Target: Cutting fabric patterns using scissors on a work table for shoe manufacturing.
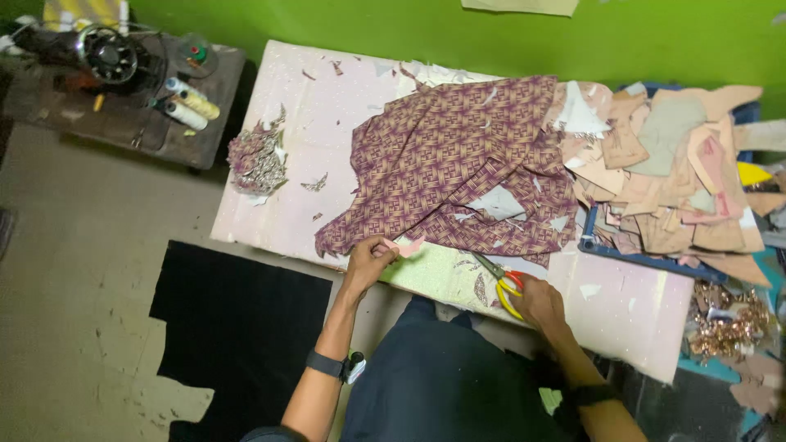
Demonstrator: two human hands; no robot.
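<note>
Crowding a pink table (327, 106): patterned fabric (458, 155), green wall (368, 24).

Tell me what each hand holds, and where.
Right hand: scissors, by the yellow handle loops. Left hand: pinches the near edge of a pale pink piece.

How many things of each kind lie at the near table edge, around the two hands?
Patterned purple fabric: 1
Yellow-handled scissors, in the right hand: 1
Small pink piece, at the left hand: 1
Heap of fabric scraps: 1
Total: 4
</note>
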